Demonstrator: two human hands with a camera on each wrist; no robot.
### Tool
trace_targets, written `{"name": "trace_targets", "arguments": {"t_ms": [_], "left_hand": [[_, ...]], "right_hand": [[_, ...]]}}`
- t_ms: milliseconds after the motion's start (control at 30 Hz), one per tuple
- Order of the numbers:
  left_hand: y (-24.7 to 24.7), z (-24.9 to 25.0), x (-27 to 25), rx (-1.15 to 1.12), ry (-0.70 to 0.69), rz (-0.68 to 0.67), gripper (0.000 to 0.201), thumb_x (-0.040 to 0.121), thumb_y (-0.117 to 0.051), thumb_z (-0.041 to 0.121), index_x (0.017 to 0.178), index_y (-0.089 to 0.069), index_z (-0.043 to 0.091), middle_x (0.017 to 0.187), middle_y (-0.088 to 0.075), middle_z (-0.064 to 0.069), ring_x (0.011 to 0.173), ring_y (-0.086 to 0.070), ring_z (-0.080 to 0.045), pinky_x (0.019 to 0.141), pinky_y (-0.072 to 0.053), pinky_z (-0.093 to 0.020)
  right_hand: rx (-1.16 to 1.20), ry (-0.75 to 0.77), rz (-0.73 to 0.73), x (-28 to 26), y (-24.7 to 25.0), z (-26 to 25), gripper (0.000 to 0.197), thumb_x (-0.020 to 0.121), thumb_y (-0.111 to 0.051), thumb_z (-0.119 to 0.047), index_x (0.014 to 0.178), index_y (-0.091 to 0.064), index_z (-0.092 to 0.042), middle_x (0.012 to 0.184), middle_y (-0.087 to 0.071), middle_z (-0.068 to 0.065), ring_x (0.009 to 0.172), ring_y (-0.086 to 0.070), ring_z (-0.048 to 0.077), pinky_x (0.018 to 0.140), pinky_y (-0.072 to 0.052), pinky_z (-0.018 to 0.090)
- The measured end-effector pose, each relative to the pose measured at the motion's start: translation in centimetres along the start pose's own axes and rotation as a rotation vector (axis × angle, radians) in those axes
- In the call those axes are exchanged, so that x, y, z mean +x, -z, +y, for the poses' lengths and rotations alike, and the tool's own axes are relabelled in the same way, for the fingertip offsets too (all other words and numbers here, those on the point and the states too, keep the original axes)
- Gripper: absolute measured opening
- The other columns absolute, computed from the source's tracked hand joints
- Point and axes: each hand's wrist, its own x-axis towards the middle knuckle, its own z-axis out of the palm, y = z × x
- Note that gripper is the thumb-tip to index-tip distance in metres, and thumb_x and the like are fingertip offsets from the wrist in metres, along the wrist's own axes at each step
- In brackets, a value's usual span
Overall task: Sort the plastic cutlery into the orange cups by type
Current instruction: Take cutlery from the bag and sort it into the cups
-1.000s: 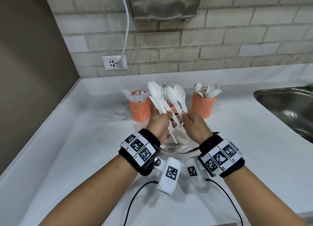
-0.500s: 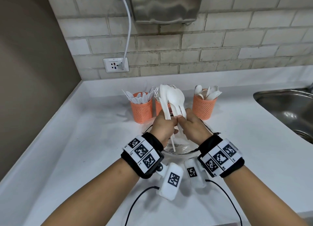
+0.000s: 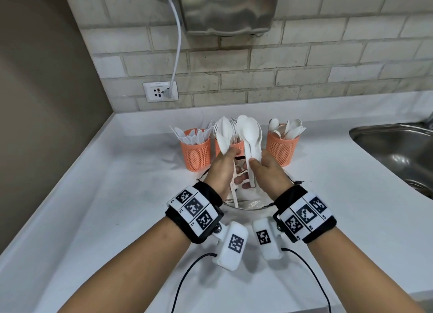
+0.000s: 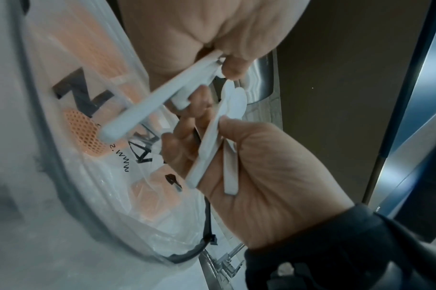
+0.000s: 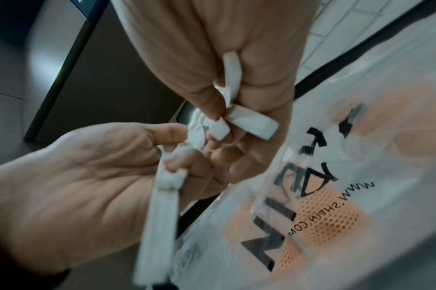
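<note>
Three orange mesh cups stand in a row at the back of the counter: the left cup point(image 3: 195, 150) holds knives, the middle cup point(image 3: 237, 146) holds forks and is partly hidden by my hands, the right cup point(image 3: 282, 150) holds spoons. My left hand point(image 3: 230, 152) grips a few white spoons point(image 3: 223, 132) upright by their handles point(image 4: 147, 104). My right hand point(image 3: 254, 161) grips a thicker bunch of white spoons point(image 3: 249, 132) by the handles point(image 5: 233, 82). Both hands hover just in front of the middle cup, a small gap between them.
A clear plastic bag point(image 3: 249, 203) with black lettering lies under my hands. A steel sink point(image 3: 398, 153) is set into the counter at the right. A wall socket point(image 3: 160, 92) with a white cable and a metal box are on the brick wall.
Half a second ago my hands met with the spoons bunched together. They have since drawn slightly apart, each keeping its own bunch upright.
</note>
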Motion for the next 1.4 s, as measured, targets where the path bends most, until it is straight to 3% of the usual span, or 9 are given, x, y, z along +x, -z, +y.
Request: {"name": "trace_targets", "arguments": {"t_ms": [133,500,600,733,967,1067,1167,1300,1400], "left_hand": [[0.3,-0.1,0.2,-0.101,0.0,0.09,0.021,0.101,-0.033,0.014,0.118,-0.045,0.01,0.065,-0.039,-0.002,0.05,-0.042,-0.01,0.037,-0.032,-0.018],[0.2,-0.9,0.7,-0.081,0.034,0.083,0.027,0.098,-0.045,0.007,0.121,-0.057,0.003,0.095,-0.068,-0.009,0.086,-0.067,-0.024,0.072,-0.057,-0.032],[-0.3,-1.1,0.7,-0.106,0.028,0.111,0.036,0.096,-0.048,0.006,0.131,-0.05,0.005,0.115,-0.067,-0.014,0.101,-0.066,-0.027,0.073,-0.059,-0.031],[-1.2,-0.7,0.6,-0.146,0.021,0.11,0.03,0.096,-0.047,0.005,0.124,-0.057,0.002,0.106,-0.067,-0.009,0.094,-0.064,-0.019,0.079,-0.057,-0.025],[-1.6,-0.5,0.6,-0.104,0.067,0.045,0.025,0.097,-0.045,0.007,0.085,-0.065,0.015,0.09,-0.068,-0.004,0.093,-0.064,-0.022,0.095,-0.05,-0.036],[-1.7,-0.2,0.7,-0.095,0.073,0.053,0.021,0.098,-0.044,0.007,0.092,-0.064,0.01,0.094,-0.067,-0.009,0.095,-0.063,-0.028,0.091,-0.051,-0.039],[-1.7,0.1,0.7,-0.105,0.075,0.038,0.022,0.099,-0.041,0.008,0.11,-0.059,0.003,0.098,-0.065,-0.013,0.094,-0.062,-0.03,0.087,-0.051,-0.042],[-1.5,0.5,1.0,-0.134,0.072,0.087,0.03,0.1,-0.038,0.007,0.126,-0.049,-0.001,0.103,-0.066,-0.017,0.086,-0.064,-0.03,0.069,-0.058,-0.037],[-1.2,1.4,1.3,-0.151,0.048,0.087,0.028,0.101,-0.035,0.01,0.124,-0.05,0.005,0.112,-0.063,-0.02,0.092,-0.063,-0.033,0.077,-0.055,-0.041]], "right_hand": [[-0.061,0.028,0.06,0.3,0.2,0.3,0.019,0.096,-0.032,-0.002,0.113,-0.041,-0.004,0.075,-0.051,0.008,0.052,-0.046,0.016,0.038,-0.039,0.018],[-0.052,0.148,0.098,0.6,0.1,1.2,0.01,0.095,-0.046,-0.011,0.105,-0.045,-0.013,0.076,-0.059,0.004,0.047,-0.047,0.004,0.041,-0.038,0.016],[-0.082,0.2,0.132,0.8,0.1,1.5,0.021,0.093,-0.053,-0.012,0.113,-0.048,-0.013,0.086,-0.061,-0.001,0.067,-0.058,-0.001,0.061,-0.048,0.018],[-0.137,0.222,0.178,1.2,0.1,1.8,0.033,0.089,-0.059,-0.013,0.119,-0.05,-0.004,0.106,-0.065,0.01,0.096,-0.062,0.02,0.088,-0.05,0.032],[-0.18,0.21,0.103,1.8,1.5,1.7,0.03,0.089,-0.057,-0.011,0.119,-0.055,-0.005,0.108,-0.067,0.011,0.095,-0.063,0.017,0.083,-0.052,0.019],[-0.204,0.235,0.095,1.7,2.1,1.5,0.028,0.092,-0.05,-0.004,0.119,-0.052,-0.002,0.099,-0.064,0.009,0.077,-0.06,0.003,0.062,-0.043,0.0],[-0.24,0.241,0.066,1.5,2.1,1.4,0.017,0.095,-0.044,-0.005,0.111,-0.049,-0.007,0.08,-0.06,-0.002,0.058,-0.058,-0.009,0.051,-0.041,0.002],[-0.277,0.198,0.018,1.4,2.3,1.3,0.013,0.096,-0.043,-0.009,0.107,-0.047,-0.007,0.071,-0.054,-0.005,0.05,-0.05,0.009,0.044,-0.04,0.016],[-0.256,0.139,-0.025,1.1,2.8,0.9,0.01,0.097,-0.041,-0.01,0.101,-0.05,-0.008,0.069,-0.049,-0.003,0.051,-0.044,0.01,0.045,-0.037,0.014]]}}
